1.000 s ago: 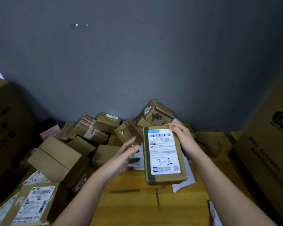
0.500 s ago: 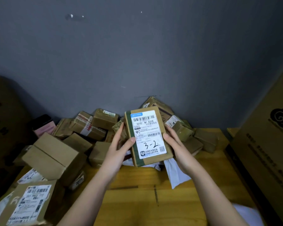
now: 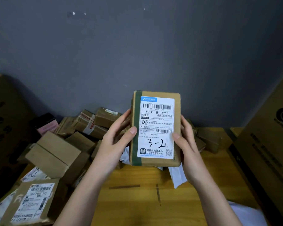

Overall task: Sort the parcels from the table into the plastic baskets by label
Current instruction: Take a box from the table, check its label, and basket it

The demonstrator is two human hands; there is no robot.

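Between the two hands, lifted clear of the worktop (image 3: pixel 137 201) and tilted up toward the camera, sits a small cardboard parcel (image 3: pixel 176 128) with its white label (image 3: pixel 156 128) facing the viewer and "3-2" handwritten on it. The left hand (image 3: pixel 116 141) grips the long edge with the green tape strip (image 3: pixel 136 128), thumb on the front face and fingers (image 3: pixel 121 118) curled behind; the right hand (image 3: pixel 188 141) grips the opposite long edge the same way, thumb tip just touching the label's margin. The box looks stiff and square-cornered, and since it is held up easily by its edges it is probably light. Plain cardboard should give good friction, though the glossy tape and label may be slicker, so the bare side walls are the better hold. Beyond the fingers, against the grey wall, lies the heap of unsorted parcels (image 3: pixel 95 123). No plastic basket is in view.
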